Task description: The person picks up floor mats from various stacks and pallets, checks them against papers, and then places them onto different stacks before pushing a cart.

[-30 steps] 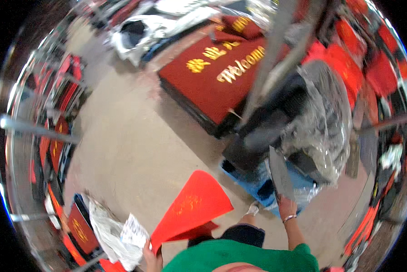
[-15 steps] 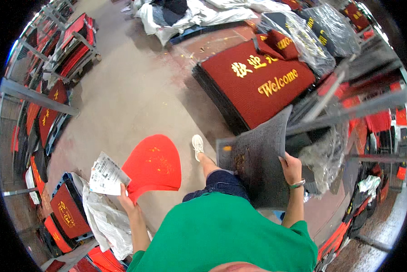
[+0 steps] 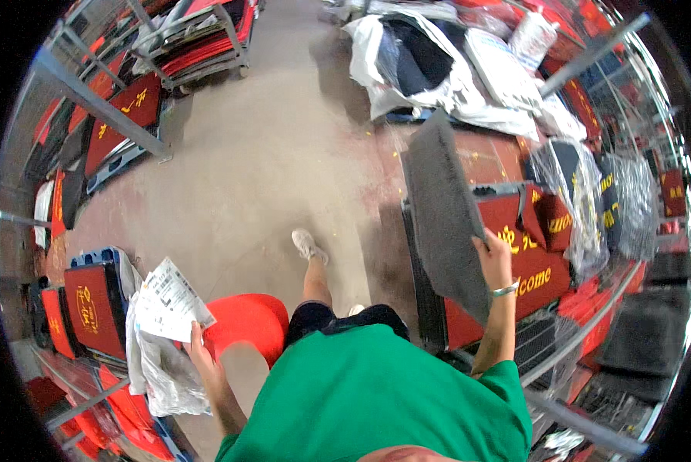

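My left hand (image 3: pixel 199 351) is closed on white printed paper labels (image 3: pixel 170 301), which fan out above it. A bright red mat (image 3: pixel 247 323) with a curved edge hangs from the same hand, its lower part bent beside my leg. Out to the right, my right hand (image 3: pixel 496 260) grips the edge of a dark grey mat (image 3: pixel 444 212), held up at a tilt with its fingers partly hidden behind it. Behind that mat lies a stack of dark red mats (image 3: pixel 530 296) with yellow lettering, partly covered by it.
White sacks with black material (image 3: pixel 418 58) lie at the far right. Plastic-wrapped mats (image 3: pixel 580 204) rest on the red stack. A wheeled cart (image 3: pixel 207 58) with red mats stands far left. Metal posts (image 3: pixel 103 108) rise on both sides; dark red mats (image 3: pixel 91 308) lie at left.
I have stepped forward along the aisle, and the red stack is now closer beside me. The grey mat has swung up and forward in my right hand. The red mat has dropped lower.
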Available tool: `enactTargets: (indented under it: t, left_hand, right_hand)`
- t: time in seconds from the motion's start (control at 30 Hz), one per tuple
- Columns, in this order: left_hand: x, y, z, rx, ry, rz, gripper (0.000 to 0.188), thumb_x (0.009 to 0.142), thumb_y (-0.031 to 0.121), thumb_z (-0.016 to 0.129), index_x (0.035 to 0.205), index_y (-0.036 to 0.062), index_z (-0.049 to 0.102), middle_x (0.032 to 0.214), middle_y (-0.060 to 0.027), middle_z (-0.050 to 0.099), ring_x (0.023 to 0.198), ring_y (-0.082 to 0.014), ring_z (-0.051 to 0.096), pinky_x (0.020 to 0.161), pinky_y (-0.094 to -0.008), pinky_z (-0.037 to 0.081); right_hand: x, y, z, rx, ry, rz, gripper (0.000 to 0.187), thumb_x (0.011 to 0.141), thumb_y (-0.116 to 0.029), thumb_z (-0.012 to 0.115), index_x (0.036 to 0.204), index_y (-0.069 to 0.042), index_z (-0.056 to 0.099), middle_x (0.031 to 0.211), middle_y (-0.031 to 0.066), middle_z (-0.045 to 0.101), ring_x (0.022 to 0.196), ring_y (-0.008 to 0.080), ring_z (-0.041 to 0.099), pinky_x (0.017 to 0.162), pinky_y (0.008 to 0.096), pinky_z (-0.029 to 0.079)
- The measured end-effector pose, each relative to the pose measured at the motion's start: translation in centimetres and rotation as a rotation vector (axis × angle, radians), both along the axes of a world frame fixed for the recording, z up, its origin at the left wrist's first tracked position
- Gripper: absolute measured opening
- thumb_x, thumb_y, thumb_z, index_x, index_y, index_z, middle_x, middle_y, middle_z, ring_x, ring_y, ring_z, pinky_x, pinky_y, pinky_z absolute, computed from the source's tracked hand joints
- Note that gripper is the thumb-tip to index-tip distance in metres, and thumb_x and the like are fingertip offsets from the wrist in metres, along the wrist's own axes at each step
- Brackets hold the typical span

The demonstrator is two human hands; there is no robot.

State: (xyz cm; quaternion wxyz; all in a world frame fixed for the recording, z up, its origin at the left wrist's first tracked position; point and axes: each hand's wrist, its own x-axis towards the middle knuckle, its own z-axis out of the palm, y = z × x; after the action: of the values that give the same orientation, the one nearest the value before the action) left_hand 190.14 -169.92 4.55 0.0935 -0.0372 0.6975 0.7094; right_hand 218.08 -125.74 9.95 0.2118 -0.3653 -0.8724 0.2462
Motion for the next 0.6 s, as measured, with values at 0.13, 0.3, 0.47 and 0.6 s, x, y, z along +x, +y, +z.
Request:
enactTargets:
  t: [0.13, 0.3, 0.47, 0.6]
  left_hand:
    - [-8.9, 6.6, -1.5, -0.063, 0.243, -0.090, 0.037, 0.083, 0.016, 0.047, 0.113, -0.0053, 0.039, 0.108, -0.0099, 0.044, 0.097, -0.0169, 0.043, 0.084, -0.0290, 0.034]
    - [-18.3, 16.5, 0.8, -0.302, 0.373, -0.372, 0.047, 0.081, 0.026, 0.048, 0.111, -0.0091, 0.040, 0.107, -0.0168, 0.044, 0.096, -0.0235, 0.045, 0.085, -0.0336, 0.034]
    - [-27.7, 26.6, 1.8, 0.148, -0.172, 0.018, 0.034, 0.082, 0.017, 0.048, 0.109, -0.0036, 0.045, 0.102, -0.0099, 0.050, 0.090, -0.0171, 0.049, 0.077, -0.0309, 0.039]
    - [-34.2, 33.9, 1.4, 0.106, -0.123, 0.049, 0.034, 0.084, 0.016, 0.044, 0.108, -0.0066, 0.044, 0.106, -0.0122, 0.048, 0.096, -0.0191, 0.046, 0.083, -0.0295, 0.036]
  right_hand:
    - [-7.4, 8.2, 2.5, 0.026, 0.007, -0.112, 0.017, 0.079, -0.007, 0.052, 0.091, 0.004, 0.053, 0.060, 0.0071, 0.046, 0.056, 0.0072, 0.039, 0.051, 0.0226, 0.036]
    - [-13.8, 16.4, 5.3, 0.331, -0.107, -0.261, 0.022, 0.080, -0.011, 0.052, 0.095, 0.006, 0.052, 0.054, 0.0120, 0.036, 0.048, 0.0114, 0.032, 0.045, 0.0279, 0.031]
    - [-22.1, 22.5, 5.6, 0.392, -0.031, -0.407, 0.023, 0.081, -0.011, 0.051, 0.098, 0.004, 0.053, 0.066, 0.0172, 0.054, 0.054, 0.0144, 0.045, 0.053, 0.0292, 0.039]
    - [-30.5, 27.8, 2.5, 0.331, 0.025, -0.258, 0.022, 0.080, -0.008, 0.051, 0.098, 0.003, 0.055, 0.074, 0.0197, 0.057, 0.059, 0.0164, 0.052, 0.057, 0.0293, 0.041]
